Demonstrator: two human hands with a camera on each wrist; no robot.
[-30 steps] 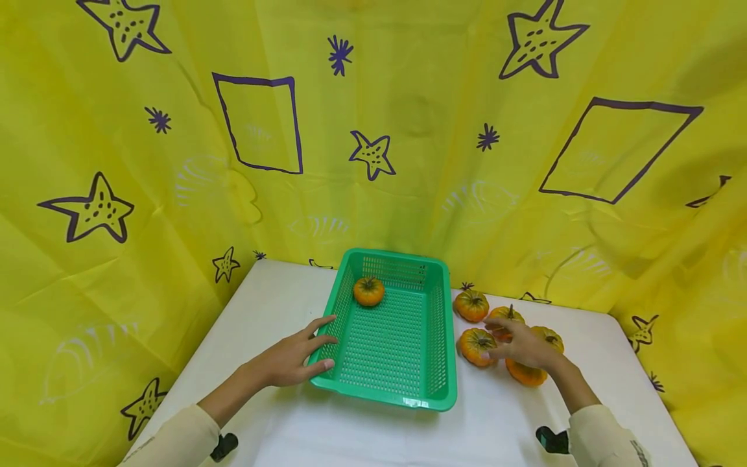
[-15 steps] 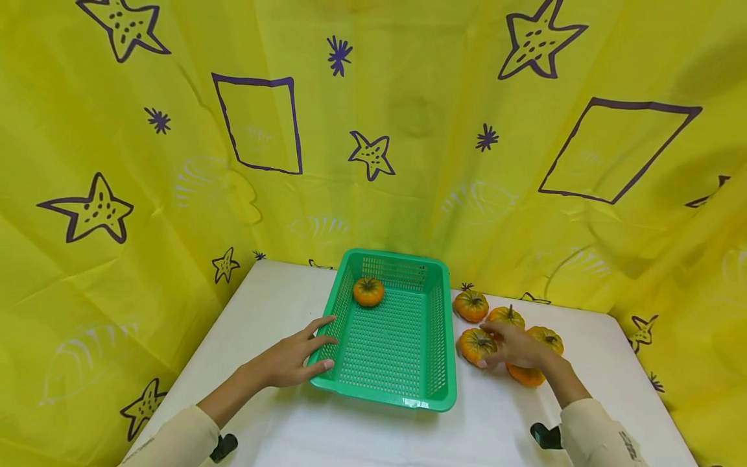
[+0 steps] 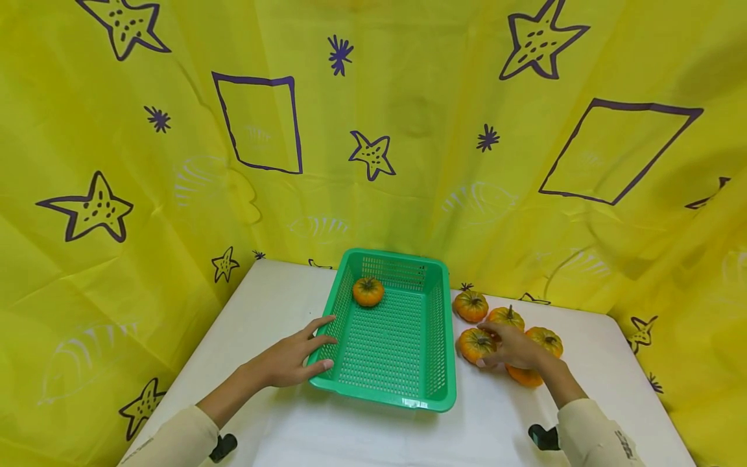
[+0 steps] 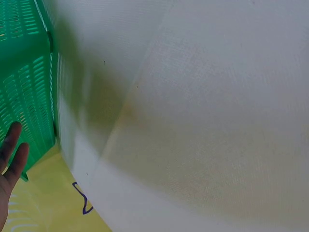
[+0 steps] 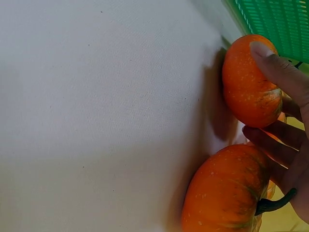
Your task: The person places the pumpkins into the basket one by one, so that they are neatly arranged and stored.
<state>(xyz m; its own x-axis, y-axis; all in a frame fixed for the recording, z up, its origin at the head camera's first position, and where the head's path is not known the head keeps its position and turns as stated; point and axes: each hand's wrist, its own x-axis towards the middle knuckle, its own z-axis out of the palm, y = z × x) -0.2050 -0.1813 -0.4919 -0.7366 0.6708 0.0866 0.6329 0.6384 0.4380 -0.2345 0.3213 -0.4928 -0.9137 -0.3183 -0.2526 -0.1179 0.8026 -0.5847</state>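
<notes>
In the head view, a green plastic basket point(image 3: 379, 397) stands on the white table, with a small orange pumpkin point(image 3: 368, 294) inside near its far left corner. My left hand point(image 3: 286, 360) touches the basket's left rim, its fingers spread and fairly straight. To the right of the basket, my right hand point(image 3: 516, 348) holds another pumpkin point(image 3: 471, 345) between thumb and fingers. The right wrist view shows the thumb laid across this pumpkin point(image 5: 244, 92) while the other fingers are partly hidden behind it. It appears to sit on the table.
More pumpkins crowd around the right hand: one at the back point(image 3: 470, 307), a stemmed one point(image 3: 506, 316), one at the right point(image 3: 546, 338) and one partly under the hand point(image 3: 524, 377). A yellow patterned curtain point(image 3: 420, 207) encloses the table point(image 3: 274, 292).
My right hand has lowered and shifted slightly left onto the pumpkin nearest the basket, and its thumb and fingers have closed around it. The left hand and basket have stayed in place.
</notes>
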